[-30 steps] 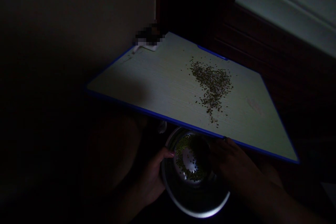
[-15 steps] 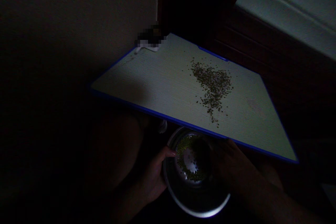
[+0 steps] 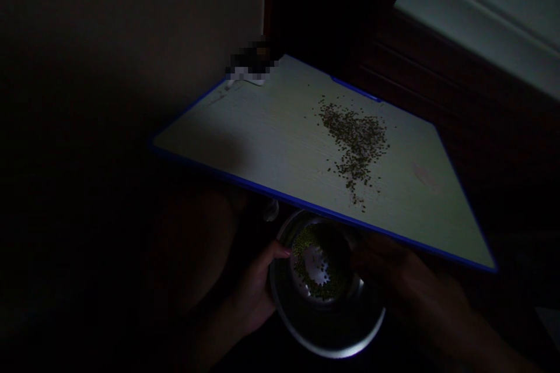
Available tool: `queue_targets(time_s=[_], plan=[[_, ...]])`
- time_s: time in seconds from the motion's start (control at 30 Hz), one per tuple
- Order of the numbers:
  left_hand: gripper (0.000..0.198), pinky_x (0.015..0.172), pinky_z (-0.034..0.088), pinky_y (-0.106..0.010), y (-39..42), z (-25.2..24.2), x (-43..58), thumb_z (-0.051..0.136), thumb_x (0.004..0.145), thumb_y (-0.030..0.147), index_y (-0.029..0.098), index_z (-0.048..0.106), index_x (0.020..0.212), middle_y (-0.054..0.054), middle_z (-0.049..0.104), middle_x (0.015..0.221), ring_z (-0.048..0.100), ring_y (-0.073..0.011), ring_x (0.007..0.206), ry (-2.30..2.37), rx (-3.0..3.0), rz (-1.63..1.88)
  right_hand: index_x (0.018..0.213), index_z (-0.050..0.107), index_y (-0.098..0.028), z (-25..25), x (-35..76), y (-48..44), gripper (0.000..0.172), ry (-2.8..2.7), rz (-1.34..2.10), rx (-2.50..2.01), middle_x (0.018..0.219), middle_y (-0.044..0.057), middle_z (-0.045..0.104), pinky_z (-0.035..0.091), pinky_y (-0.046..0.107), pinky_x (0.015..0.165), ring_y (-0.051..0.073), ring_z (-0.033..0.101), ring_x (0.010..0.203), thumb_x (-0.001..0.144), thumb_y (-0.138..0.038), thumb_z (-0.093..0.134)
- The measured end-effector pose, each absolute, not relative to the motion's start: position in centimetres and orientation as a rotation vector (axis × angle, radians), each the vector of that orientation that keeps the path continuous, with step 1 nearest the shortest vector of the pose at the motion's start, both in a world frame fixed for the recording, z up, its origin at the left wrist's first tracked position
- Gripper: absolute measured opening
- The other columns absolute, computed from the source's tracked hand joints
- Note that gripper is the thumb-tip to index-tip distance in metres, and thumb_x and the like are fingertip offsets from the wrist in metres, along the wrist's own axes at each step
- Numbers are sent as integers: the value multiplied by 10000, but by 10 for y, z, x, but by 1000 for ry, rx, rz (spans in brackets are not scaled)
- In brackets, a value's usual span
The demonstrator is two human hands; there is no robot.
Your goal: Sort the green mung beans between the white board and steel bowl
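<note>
My left hand [image 3: 256, 288] grips the left rim of a shiny metal bowl [image 3: 326, 344], thumb hooked over the edge. Small green beans [image 3: 306, 242] lie in the bowl's bottom. My right hand [image 3: 394, 274] hovers at the bowl's right rim, just under the near edge of the table; it is dark and I cannot make out its fingers. On the pale table top with a blue edge [image 3: 271, 140] lies a heap of brownish-green beans [image 3: 356, 140].
The room is very dark. A wall stands to the left. A small white object [image 3: 245, 77] sits at the table's far corner. A pale panelled surface [image 3: 481, 17] shows at the upper right. My knee [image 3: 192, 245] is below the table's left side.
My right hand has drawn back a little from the table's edge and sunk lower by the bowl. The bowl and left hand barely shifted.
</note>
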State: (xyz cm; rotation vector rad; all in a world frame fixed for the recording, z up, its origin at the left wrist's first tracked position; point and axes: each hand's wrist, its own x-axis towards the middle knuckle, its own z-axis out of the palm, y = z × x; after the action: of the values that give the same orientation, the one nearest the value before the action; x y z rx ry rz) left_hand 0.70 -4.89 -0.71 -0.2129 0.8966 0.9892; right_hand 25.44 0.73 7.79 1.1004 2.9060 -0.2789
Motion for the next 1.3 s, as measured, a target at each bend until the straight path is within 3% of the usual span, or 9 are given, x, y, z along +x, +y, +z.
queue_targets(time_s=[0.2, 0.37, 0.5, 0.7, 0.83, 0.93, 1.03, 1.17, 1.3], plan=[[236, 748, 663, -357, -48, -5, 7, 623, 899, 176, 48, 821, 912, -195, 817, 876, 786, -275, 740, 953, -230, 976, 1151, 829, -231, 82, 246, 11, 518, 2996, -190, 1077, 1110, 55, 873, 665, 259, 747, 193, 837, 963, 889, 99, 528], [234, 724, 651, -355, -45, 0, 9, 636, 876, 193, 61, 829, 877, -184, 800, 817, 753, -269, 675, 933, -237, 986, 1099, 799, -224, 67, 247, 12, 445, 2992, -136, 1018, 1039, 11, 844, 673, 270, 832, 162, 806, 910, 897, 125, 612], [242, 719, 663, -334, -47, -4, 8, 637, 851, 177, 54, 843, 882, -187, 811, 844, 781, -265, 712, 907, -265, 978, 1215, 756, -174, 54, 256, 12, 167, 2969, -56, 983, 1135, 23, 793, 698, 385, 928, 173, 788, 1009, 1052, -186, 791], [438, 749, 665, -360, -50, -10, 8, 892, 474, 361, 104, 835, 824, -165, 814, 828, 725, -287, 693, 956, -168, 921, 1281, 752, -193, 45, 257, 13, 266, 2902, 105, 802, 1359, 85, 766, 677, 465, 1036, 230, 766, 1197, 1081, -365, 785], [205, 721, 637, -328, -48, -5, 7, 709, 764, 252, 85, 819, 809, -185, 781, 788, 708, -265, 650, 959, -236, 924, 1239, 758, -181, 41, 258, 16, 223, 2904, 178, 744, 1303, 70, 782, 684, 456, 1018, 218, 779, 1152, 1065, -313, 804], [217, 720, 622, -307, -47, -6, 6, 656, 842, 236, 83, 808, 820, -200, 785, 824, 735, -265, 701, 949, -233, 929, 1240, 760, -178, 34, 259, 19, 222, 2904, 200, 734, 1294, 66, 785, 685, 459, 1019, 217, 781, 1145, 1055, -288, 814], [197, 726, 638, -330, -49, -10, 6, 742, 759, 263, 92, 814, 826, -197, 803, 852, 735, -279, 704, 937, -211, 950, 1227, 761, -180, 24, 260, 20, 219, 2902, 207, 728, 1323, 72, 781, 681, 463, 1028, 221, 777, 1161, 1056, -307, 814], [400, 706, 646, -333, -51, -11, 7, 907, 428, 358, 132, 821, 747, -160, 817, 839, 729, -289, 725, 953, -191, 940, 1197, 765, -171, 21, 257, 18, 209, 2904, 167, 791, 1320, 78, 784, 679, 473, 1039, 227, 778, 1172, 1054, -314, 818], [193, 684, 624, -322, -49, -7, 7, 729, 769, 275, 109, 826, 779, -178, 811, 842, 745, -274, 688, 915, -228, 944, 1241, 762, -176, 49, 251, 15, 205, 2899, -62, 922, 1292, 68, 796, 680, 471, 1050, 228, 784, 1189, 1049, -232, 804]])
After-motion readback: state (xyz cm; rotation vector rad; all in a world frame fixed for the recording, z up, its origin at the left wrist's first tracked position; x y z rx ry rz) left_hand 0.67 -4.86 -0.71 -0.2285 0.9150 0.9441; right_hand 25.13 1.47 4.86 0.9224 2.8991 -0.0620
